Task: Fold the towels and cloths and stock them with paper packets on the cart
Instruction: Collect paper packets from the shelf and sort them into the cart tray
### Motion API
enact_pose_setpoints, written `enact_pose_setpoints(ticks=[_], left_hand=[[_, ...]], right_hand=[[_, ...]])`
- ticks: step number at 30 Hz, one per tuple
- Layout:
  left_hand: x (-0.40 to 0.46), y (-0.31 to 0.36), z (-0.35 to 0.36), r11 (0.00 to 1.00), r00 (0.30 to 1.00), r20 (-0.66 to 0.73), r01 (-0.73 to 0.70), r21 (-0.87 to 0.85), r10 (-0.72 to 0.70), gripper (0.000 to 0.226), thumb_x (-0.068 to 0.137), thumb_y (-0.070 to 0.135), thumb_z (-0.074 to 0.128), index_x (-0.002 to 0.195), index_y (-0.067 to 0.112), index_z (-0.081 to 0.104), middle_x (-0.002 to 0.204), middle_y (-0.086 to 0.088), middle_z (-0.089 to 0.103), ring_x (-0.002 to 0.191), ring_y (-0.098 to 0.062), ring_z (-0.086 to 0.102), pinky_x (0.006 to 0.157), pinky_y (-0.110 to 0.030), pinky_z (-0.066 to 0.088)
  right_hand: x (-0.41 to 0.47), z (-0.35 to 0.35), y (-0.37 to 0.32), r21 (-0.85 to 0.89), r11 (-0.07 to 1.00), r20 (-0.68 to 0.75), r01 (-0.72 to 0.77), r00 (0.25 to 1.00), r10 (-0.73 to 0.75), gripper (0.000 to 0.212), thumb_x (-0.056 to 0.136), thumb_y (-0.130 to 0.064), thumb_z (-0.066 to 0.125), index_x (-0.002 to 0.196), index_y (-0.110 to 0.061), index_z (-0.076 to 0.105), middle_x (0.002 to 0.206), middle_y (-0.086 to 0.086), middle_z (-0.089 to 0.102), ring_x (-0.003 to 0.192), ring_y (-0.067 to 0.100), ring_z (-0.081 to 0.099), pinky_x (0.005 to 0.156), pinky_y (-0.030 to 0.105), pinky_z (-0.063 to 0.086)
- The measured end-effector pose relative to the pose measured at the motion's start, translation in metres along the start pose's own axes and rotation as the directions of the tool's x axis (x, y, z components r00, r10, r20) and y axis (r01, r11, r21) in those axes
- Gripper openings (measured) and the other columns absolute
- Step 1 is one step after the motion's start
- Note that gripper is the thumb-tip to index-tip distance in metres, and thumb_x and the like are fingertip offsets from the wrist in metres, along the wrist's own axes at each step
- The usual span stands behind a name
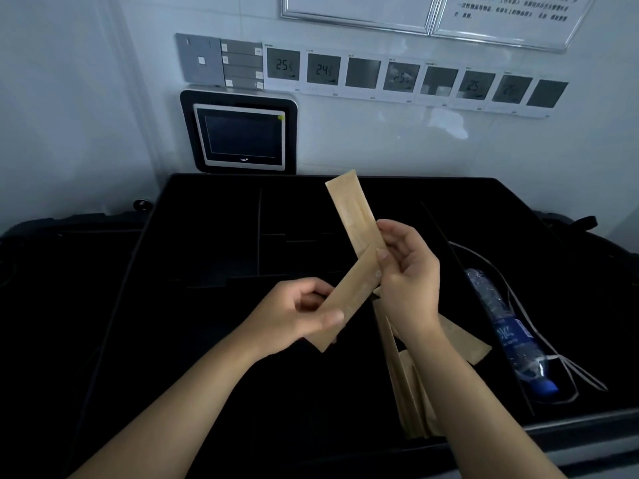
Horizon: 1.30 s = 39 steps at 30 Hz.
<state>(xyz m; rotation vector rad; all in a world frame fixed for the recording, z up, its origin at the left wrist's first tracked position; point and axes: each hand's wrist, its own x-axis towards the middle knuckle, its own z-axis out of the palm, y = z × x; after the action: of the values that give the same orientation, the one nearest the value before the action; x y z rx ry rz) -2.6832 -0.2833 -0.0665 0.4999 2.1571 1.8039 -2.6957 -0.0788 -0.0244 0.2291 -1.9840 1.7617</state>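
We hold two brown paper packets above the black cart tray [214,216]. Our left hand [301,314] pinches the lower packet [349,295], thumb on top. Our right hand [406,267] grips the upper packet [351,210], which is tilted up and crosses the lower one. More packets [408,385] lie in the tray below, a water bottle [508,333] in the right compartment.

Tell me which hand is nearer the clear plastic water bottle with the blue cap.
Right. The right hand is just left of the clear plastic water bottle with the blue cap; the left hand is farther left, beyond it.
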Motion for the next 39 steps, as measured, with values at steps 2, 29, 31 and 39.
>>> enact_pose_setpoints(ticks=[2, 29, 31, 39], left_hand=[[0.002, -0.004, 0.002, 0.997, 0.998, -0.068, -0.012, 0.081, 0.018, 0.025, 0.086, 0.032, 0.083, 0.106, 0.041, 0.071, 0.104, 0.007, 0.078, 0.095, -0.012, 0.075, 0.081, -0.029, 0.059], [-0.042, 0.011, -0.007, 0.983, 0.981, -0.192, 0.007, 0.185, 0.029, 0.014, 0.091, 0.037, 0.079, 0.096, 0.028, 0.07, 0.083, -0.008, 0.076, 0.063, -0.027, 0.074, 0.06, -0.029, 0.059], [-0.063, 0.014, -0.01, 0.98, 0.977, -0.211, 0.031, 0.196, 0.011, 0.014, 0.092, 0.038, 0.078, 0.094, 0.028, 0.069, 0.081, -0.008, 0.075, 0.058, -0.029, 0.072, 0.055, -0.031, 0.058], [-0.13, 0.007, -0.008, 0.976, 0.896, -0.438, 0.153, 0.156, -0.071, 0.018, 0.089, 0.04, 0.079, 0.086, 0.028, 0.067, 0.076, -0.008, 0.075, 0.06, -0.026, 0.073, 0.058, -0.034, 0.06]], right_hand=[[0.0, -0.005, 0.006, -0.019, 0.999, 0.007, -0.036, 0.999, 0.036, 0.04, 0.098, 0.009, 0.055, 0.122, -0.02, 0.068, 0.112, -0.008, 0.074, 0.11, 0.01, 0.07, 0.091, 0.025, 0.058], [-0.051, -0.047, 0.011, -0.25, 0.964, 0.523, -0.094, 0.824, 0.216, 0.04, 0.084, -0.013, 0.085, 0.116, -0.034, 0.074, 0.105, -0.014, 0.072, 0.1, 0.01, 0.069, 0.089, 0.033, 0.059], [-0.053, -0.04, 0.009, -0.246, 0.964, 0.588, -0.098, 0.775, 0.229, 0.037, 0.085, -0.017, 0.085, 0.114, -0.037, 0.074, 0.103, -0.013, 0.073, 0.098, 0.012, 0.07, 0.086, 0.033, 0.06], [-0.062, 0.01, 0.002, -0.298, 0.955, 0.793, -0.005, 0.556, 0.25, 0.022, 0.096, -0.021, 0.072, 0.109, -0.038, 0.074, 0.1, -0.013, 0.074, 0.097, 0.007, 0.071, 0.084, 0.031, 0.059]])
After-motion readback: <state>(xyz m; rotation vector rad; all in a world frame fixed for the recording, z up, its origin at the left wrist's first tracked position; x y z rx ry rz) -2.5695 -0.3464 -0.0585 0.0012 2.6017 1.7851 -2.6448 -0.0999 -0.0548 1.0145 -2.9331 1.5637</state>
